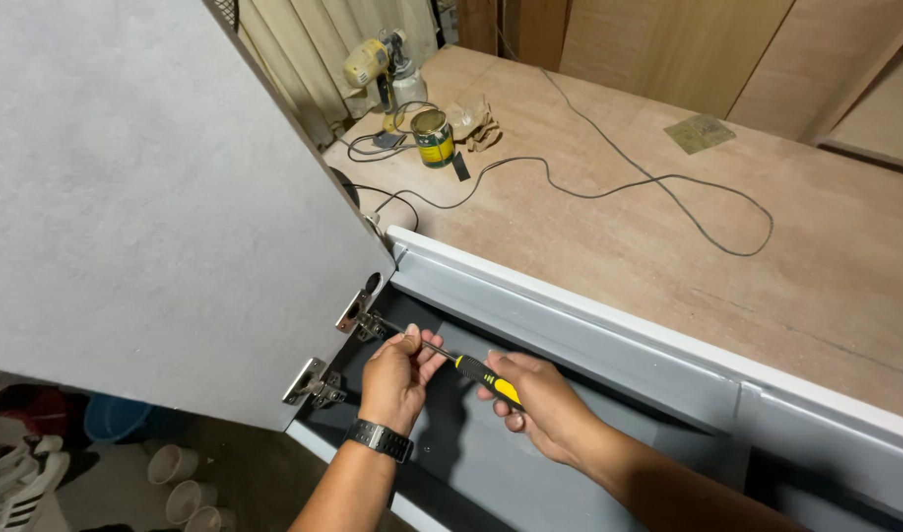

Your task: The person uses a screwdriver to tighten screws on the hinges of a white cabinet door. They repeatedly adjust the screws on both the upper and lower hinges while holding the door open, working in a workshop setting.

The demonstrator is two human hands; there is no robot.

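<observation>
The right hand (540, 404) is closed around the yellow-and-black handle of a screwdriver (476, 372), low in the view near 6 o'clock; its thin shaft runs toward 10 o'clock to the upper hinge (358, 313) on the open grey cabinet door (146, 217); the left hand (397, 379), wearing a black wristwatch (380, 439), pinches the shaft narrowly between fingertips just beside that hinge; a lower hinge (309, 382) sits toward 8 o'clock; both hands are over the grey cabinet frame (589, 335). On the wooden surface (727, 227), toward 12 o'clock, stand a tin can (433, 137) and a yellow spray gun (373, 65), with a black cable (658, 182) trailing toward 2 o'clock.
</observation>
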